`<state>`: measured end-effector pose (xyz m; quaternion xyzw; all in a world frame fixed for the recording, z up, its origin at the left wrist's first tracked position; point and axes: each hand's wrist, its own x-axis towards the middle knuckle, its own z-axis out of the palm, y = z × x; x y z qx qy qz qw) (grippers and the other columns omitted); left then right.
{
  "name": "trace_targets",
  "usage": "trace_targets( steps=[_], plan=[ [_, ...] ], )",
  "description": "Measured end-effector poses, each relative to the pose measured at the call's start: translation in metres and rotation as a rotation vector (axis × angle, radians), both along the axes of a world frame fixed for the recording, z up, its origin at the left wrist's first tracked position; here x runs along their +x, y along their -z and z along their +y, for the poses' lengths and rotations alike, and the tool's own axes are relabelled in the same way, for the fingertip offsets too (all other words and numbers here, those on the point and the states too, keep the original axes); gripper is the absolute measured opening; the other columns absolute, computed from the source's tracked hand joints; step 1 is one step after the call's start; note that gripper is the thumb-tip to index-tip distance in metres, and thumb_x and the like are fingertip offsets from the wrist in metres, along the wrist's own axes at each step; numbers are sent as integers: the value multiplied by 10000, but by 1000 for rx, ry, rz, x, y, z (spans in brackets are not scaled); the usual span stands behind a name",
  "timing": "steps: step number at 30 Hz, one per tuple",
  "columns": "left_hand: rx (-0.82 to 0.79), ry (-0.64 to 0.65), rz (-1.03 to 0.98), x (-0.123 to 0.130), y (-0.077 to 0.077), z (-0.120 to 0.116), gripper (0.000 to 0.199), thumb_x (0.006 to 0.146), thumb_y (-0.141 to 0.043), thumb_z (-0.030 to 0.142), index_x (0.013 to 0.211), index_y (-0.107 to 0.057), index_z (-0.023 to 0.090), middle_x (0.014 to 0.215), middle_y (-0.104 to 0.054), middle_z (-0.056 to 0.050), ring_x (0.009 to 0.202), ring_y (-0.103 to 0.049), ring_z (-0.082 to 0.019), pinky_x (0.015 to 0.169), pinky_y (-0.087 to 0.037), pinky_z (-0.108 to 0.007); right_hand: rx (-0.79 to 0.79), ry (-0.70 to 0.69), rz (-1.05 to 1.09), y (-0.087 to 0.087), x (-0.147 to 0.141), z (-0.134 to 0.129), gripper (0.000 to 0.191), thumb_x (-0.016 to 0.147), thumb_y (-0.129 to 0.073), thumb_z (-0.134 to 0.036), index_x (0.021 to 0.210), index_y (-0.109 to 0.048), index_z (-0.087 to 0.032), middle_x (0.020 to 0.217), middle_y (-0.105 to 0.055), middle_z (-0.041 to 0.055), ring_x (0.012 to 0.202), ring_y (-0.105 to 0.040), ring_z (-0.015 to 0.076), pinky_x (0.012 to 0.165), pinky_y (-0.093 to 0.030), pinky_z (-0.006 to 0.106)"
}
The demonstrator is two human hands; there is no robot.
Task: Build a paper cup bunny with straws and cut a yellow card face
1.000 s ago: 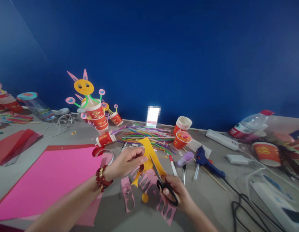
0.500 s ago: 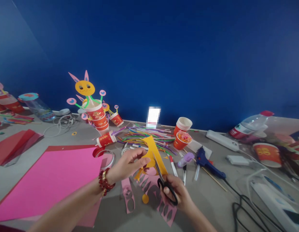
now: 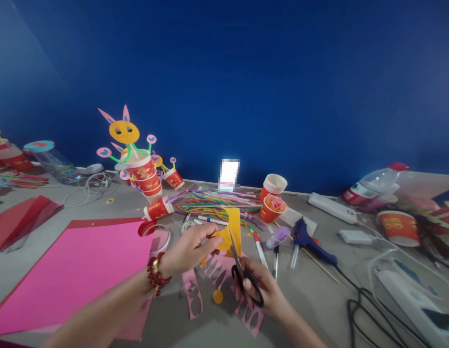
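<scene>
My left hand (image 3: 195,249) pinches a piece of yellow paper (image 3: 234,224) between thumb and fingers, above the middle of the table. My right hand (image 3: 258,285) is closed round the black handles of a pair of scissors (image 3: 237,258). The scissors' blades point up and away from me and lie against the yellow paper. Below the hands rest pink paper offcuts (image 3: 191,295) with oval holes, and a small yellow paper disc (image 3: 218,297).
Bright pink sheets (image 3: 75,270) cover the left side. Behind the hands lie many coloured pipe cleaners (image 3: 213,200). A paper-cup figure (image 3: 144,174) stands at the back left. To the right are a blue glue gun (image 3: 311,244), markers, paper cups (image 3: 273,208) and cables.
The yellow paper has turned more upright, and the scissors have shifted slightly left along it. My left hand stays nearly in place, still pinching the paper.
</scene>
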<state>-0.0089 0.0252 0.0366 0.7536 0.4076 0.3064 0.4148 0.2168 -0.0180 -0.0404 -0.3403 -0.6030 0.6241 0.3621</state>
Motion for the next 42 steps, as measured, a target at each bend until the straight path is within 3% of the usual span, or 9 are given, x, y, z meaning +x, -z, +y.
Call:
trace_targets(
  steps=[4,11,23,36,42],
  plan=[
    [-148,78,-110,2,4,0,253,985,-444,327,780,-493,188,692,-520,41,625,-523,-110,579,-370,-223,4,5,8,-2,0,0,593,776,-598,-781,790,-495,-198,589,-625,14,365,-415,71,346,-262,187],
    [-217,100,-191,4,8,-1,246,977,-465,304,756,-453,195,680,-522,44,615,-533,-106,561,-369,-216,19,0,14,-3,0,-2,589,787,-585,-779,790,-505,-195,586,-628,22,379,-422,81,359,-276,194],
    [-233,84,-219,5,13,-1,248,973,-472,318,758,-473,195,686,-560,30,615,-528,-110,562,-392,-218,63,19,-13,-3,0,-1,583,806,-559,-777,774,-504,-198,562,-609,6,362,-404,72,349,-267,187],
    [-221,87,-189,4,6,-2,258,977,-471,343,774,-491,186,695,-566,27,618,-541,-108,567,-385,-211,48,33,-63,-4,1,-4,618,799,-520,-813,778,-514,-196,542,-603,7,360,-401,82,346,-274,198],
    [-188,84,-164,3,4,-2,271,977,-474,345,763,-499,180,680,-567,24,613,-531,-107,570,-373,-214,118,81,-92,-7,2,-2,623,788,-527,-819,738,-540,-198,575,-550,-3,439,-438,114,410,-305,233]
  ],
)
